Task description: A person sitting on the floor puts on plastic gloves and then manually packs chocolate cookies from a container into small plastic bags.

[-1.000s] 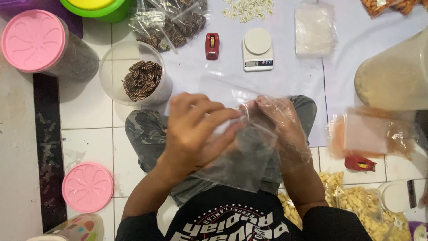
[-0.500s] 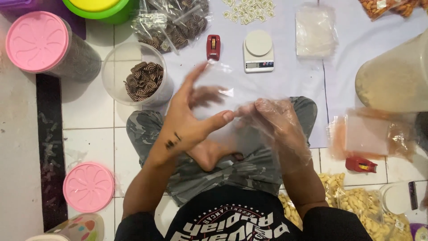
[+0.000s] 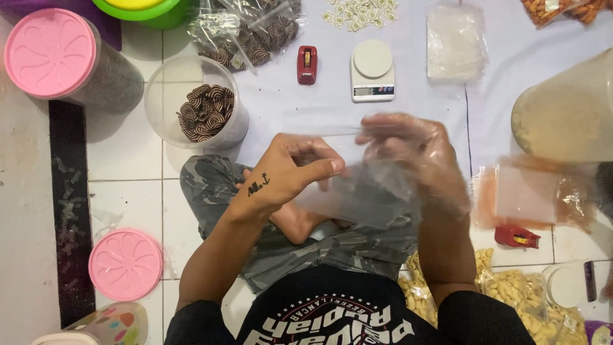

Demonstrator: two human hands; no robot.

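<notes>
Now left hand (image 3: 287, 172), splayed open half second ago, pinches clear plastic bag (image 3: 357, 195) at its near edge; gloved right hand (image 3: 415, 153) has risen, grip on bag's top. Bag held over lap, mouth likely being opened; open tub of striped biscuits (image 3: 204, 114) near.

Black printed shirt, camouflage trousers, clear glove on right hand (image 3: 415, 156).

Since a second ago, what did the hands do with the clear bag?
The left hand spread wide open half a second ago and has now closed its grip on the bag again. The gloved right hand moved up and right, keeping hold of the bag's mouth. The scale, the open jar of swirl cookies and the pink lids stayed put.
</notes>
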